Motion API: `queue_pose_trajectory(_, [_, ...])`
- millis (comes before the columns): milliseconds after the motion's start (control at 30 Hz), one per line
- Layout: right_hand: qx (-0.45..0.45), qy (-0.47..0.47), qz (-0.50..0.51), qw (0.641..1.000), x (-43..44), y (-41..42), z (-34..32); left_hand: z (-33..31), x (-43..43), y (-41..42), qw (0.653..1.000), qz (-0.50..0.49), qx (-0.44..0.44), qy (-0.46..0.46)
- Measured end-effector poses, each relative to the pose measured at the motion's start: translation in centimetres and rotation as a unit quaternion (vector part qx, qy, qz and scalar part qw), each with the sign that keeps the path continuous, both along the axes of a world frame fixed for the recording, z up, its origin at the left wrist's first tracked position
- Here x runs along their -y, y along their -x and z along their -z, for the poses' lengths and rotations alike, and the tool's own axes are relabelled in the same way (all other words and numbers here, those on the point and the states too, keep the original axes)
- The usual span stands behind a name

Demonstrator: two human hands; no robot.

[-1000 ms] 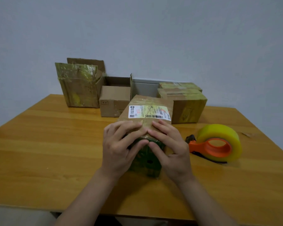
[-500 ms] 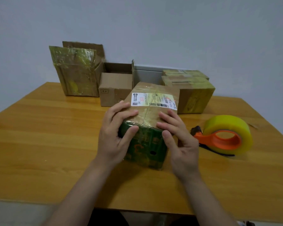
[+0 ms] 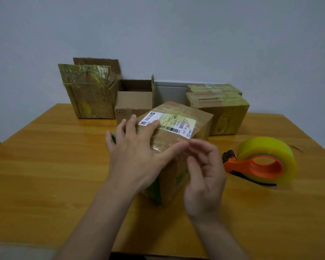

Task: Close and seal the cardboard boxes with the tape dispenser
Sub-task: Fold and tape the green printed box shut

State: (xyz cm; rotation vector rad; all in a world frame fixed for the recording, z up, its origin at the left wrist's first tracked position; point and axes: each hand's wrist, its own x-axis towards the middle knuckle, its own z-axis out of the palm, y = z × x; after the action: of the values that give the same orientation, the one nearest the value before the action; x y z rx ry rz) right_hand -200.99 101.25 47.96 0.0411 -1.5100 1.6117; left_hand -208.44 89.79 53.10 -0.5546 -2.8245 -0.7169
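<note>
Cardboard box (image 3: 170, 177): glossy tape-wrapped, white label (image 3: 178, 123) | left hand (image 3: 133, 152) flat on top, fingers spread | right hand (image 3: 204, 177) blurred, loosely curled, empty | tape dispenser (image 3: 261, 163): orange, round

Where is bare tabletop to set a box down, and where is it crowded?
Bare: the table left of the left hand, up to the open boxes and the left edge; also the near right corner before the tape dispenser. Crowded: the back row, and between labelled box and dispenser, where the right hand hovers.
</note>
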Motion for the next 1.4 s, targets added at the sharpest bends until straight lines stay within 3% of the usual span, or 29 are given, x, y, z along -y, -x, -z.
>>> queue_pose_trajectory(167, [0.153, -0.049, 0.102, 0.982, -6.2, 2.2, -2.3, -1.0, 3.5, 2.2, 0.988, 0.127, 0.088, 0.018])
queue_pose_trajectory(267, [0.233, -0.043, 0.072, 0.969, -8.2, 2.6, -2.7, -3.0, 5.0, 2.6, 0.970, 0.193, 0.145, 0.036])
queue_pose_trajectory(367, [0.234, -0.056, 0.066, 0.968, -7.5, 1.4, -2.2, -5.0, 3.8, 2.2, 0.970, 0.158, 0.123, 0.140])
queue_pose_trajectory(500, [0.196, -0.055, 0.043, 0.978, -6.1, -0.4, -1.6, -4.2, -1.9, 0.9, 0.977, 0.125, 0.068, 0.162])
queue_pose_trajectory(600, [0.218, -0.122, 0.001, 0.968, -7.6, -0.9, -2.0, -2.9, -5.0, 1.0, 0.971, 0.110, 0.057, 0.206])
queue_pose_trajectory(700, [0.231, -0.142, 0.127, 0.954, -12.5, -1.2, -3.1, -3.4, -4.3, 3.0, 0.961, 0.162, 0.051, 0.217])
queue_pose_trajectory(767, [0.238, -0.181, 0.257, 0.919, -16.4, -1.3, -4.0, -3.7, -3.0, 4.4, 0.951, 0.210, 0.039, 0.223])
queue_pose_trajectory(833, [0.302, -0.239, 0.307, 0.870, -19.8, -1.1, -4.5, -3.8, -2.3, 5.2, 0.944, 0.250, 0.028, 0.216])
queue_pose_trajectory(933, [0.511, -0.280, 0.235, 0.778, -22.5, -0.6, -4.5, -4.2, -2.2, 5.4, 0.942, 0.269, 0.027, 0.199])
queue_pose_trajectory(1000, [0.583, -0.302, 0.183, 0.732, -23.5, -0.5, -4.5, -4.5, -2.5, 5.2, 0.943, 0.268, 0.037, 0.192])
queue_pose_trajectory(1133, [0.590, -0.263, 0.090, 0.758, -24.9, -1.1, -5.6, -4.5, -2.6, 5.3, 0.948, 0.269, 0.047, 0.163])
queue_pose_trajectory(1233, [0.631, -0.250, -0.004, 0.734, -24.3, -1.7, -5.7, -4.9, -2.7, 5.8, 0.953, 0.263, 0.049, 0.143])
queue_pose_trajectory(1400, [0.582, -0.284, -0.054, 0.760, -23.1, -3.3, -5.3, -5.7, -3.6, 4.5, 0.952, 0.246, 0.114, 0.141])
